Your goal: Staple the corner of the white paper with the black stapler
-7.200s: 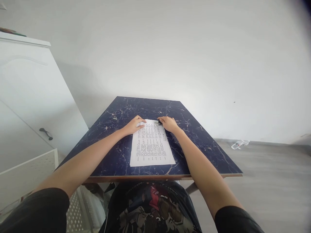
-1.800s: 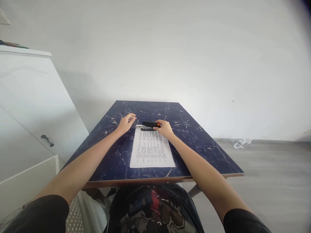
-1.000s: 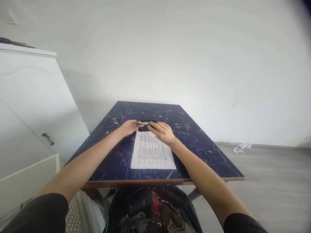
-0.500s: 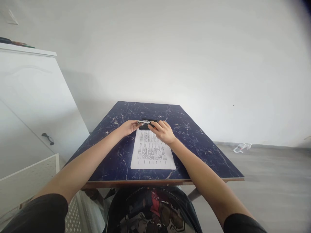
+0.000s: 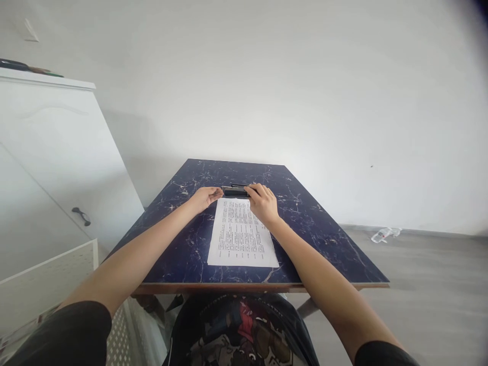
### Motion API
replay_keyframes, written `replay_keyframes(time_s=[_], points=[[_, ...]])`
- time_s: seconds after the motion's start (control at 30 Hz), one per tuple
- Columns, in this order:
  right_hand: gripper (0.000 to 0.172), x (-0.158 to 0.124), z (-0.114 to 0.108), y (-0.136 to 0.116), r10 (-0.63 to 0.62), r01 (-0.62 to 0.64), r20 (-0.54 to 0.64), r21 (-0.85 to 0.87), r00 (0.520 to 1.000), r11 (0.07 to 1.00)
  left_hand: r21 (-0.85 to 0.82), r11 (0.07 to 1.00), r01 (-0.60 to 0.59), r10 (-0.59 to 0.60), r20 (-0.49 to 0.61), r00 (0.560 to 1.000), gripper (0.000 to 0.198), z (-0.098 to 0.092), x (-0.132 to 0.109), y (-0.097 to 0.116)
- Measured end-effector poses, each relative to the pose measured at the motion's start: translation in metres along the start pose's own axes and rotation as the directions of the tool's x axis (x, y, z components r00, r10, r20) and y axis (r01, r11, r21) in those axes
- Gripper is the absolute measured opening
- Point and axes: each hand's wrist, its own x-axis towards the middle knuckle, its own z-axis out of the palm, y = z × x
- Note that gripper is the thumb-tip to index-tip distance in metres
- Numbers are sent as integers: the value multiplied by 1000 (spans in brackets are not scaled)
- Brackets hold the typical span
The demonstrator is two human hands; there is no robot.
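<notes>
A black stapler (image 5: 235, 193) with a thin silvery metal part lies across the far edge of the printed paper, its upper part raised from its base. Around its right end my right hand (image 5: 263, 203) is closed, the fingers hiding that end. The fingertips of my left hand (image 5: 208, 199) are drawn together at the stapler's left end. What they pinch there is too small to make out. Below both hands the white printed paper (image 5: 244, 236) lies flat on the dark blue marbled table (image 5: 171, 254).
A white cabinet (image 5: 57, 152) with a dark handle stands on the left, beside a pale perforated panel (image 5: 49, 269). Behind the table rises a white wall (image 5: 285, 91). On the floor at right lies a crumpled clear plastic item (image 5: 385, 234).
The stapler has turned and its raised metal part sits lower, closer to the base. My right hand has shifted slightly right and my left slightly right too. The whole view has moved a little.
</notes>
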Motion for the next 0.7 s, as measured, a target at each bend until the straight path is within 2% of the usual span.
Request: replay_keyframes(time_s=[0.07, 0.17, 0.27, 0.37, 0.43, 0.53, 0.7], points=[[31, 1, 1, 2, 174, -173, 3, 116, 985, 978, -4, 998, -60, 60, -57, 997, 12, -1, -2, 2], [26, 1, 3, 8, 382, -394, 93, 231, 919, 890, 39, 988, -150, 153, -123, 980, 13, -4, -5, 4], [22, 1, 7, 14, 487, -539, 242, 250, 839, 804, 123, 970, -212, 233, -201, 951, 16, -7, -6, 4], [22, -1, 13, 15, 504, -623, 403, 256, 764, 739, 203, 939, -278, 320, -219, 922, 21, -7, -6, 4], [23, -1, 18, 14, 488, -643, 465, 270, 739, 716, 273, 895, -353, 406, -168, 898, 25, -3, -8, 5], [25, -3, 24, 11, 459, -644, 505, 291, 732, 708, 331, 827, -454, 499, -62, 864, 34, 6, -15, 7], [22, -7, 32, 13, 412, -636, 556, 299, 722, 712, 413, 732, -541, 514, 187, 837, 34, 22, -32, 11]])
